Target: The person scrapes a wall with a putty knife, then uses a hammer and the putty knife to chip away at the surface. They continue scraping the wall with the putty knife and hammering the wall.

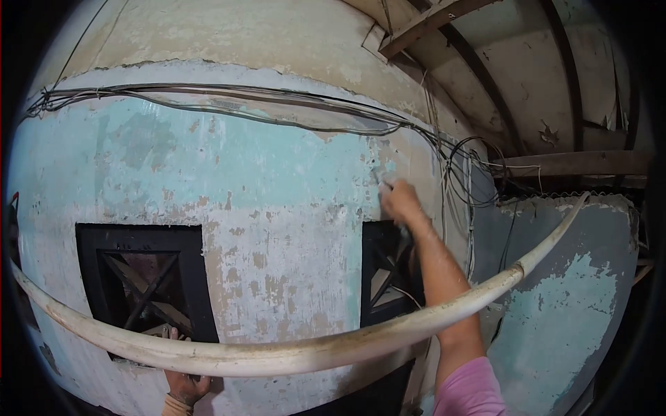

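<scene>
My right hand is raised to the wall, closed around a small scraper whose blade meets the flaking turquoise paint. Motion blurs the tool, and my fist hides its handle. My left hand is low, at the bottom edge of the left dark window frame. A long pale pipe crosses in front of its palm. Fingertips show above the pipe and the thumb sticks out below it; the fingers look stretched out, with no tool visible in them.
Bundled cables run along the upper wall to a coiled loop at right. A second dark window lies below my right hand. Wooden beams support the roof, and a grey wall with turquoise patches stands at right.
</scene>
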Action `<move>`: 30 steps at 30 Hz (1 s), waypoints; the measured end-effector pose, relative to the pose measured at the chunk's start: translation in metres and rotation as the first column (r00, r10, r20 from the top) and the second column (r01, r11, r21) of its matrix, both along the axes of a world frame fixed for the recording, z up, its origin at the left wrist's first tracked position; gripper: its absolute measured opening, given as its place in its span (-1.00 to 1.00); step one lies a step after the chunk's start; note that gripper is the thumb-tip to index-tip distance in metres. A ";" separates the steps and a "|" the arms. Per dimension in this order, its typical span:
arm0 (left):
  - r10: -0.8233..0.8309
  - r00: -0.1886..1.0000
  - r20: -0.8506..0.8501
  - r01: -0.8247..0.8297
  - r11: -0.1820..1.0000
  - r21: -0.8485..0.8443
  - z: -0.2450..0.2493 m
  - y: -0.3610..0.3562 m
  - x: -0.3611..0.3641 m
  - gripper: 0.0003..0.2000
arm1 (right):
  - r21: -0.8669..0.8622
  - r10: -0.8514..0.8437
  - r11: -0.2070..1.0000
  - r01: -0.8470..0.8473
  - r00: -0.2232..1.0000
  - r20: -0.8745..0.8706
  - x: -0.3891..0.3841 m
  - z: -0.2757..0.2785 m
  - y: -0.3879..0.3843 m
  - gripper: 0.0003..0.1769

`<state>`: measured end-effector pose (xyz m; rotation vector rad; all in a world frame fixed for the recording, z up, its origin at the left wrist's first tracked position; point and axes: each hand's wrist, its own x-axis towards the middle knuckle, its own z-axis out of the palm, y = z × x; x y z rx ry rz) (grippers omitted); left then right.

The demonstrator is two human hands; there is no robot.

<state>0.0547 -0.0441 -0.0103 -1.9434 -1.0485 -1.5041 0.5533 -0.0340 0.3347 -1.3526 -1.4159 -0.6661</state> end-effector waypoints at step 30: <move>0.103 0.994 -0.034 -0.098 0.986 0.136 0.005 -0.001 0.011 -0.52 | -0.030 0.043 0.999 -0.041 0.997 0.067 0.024 0.014 0.002 -0.67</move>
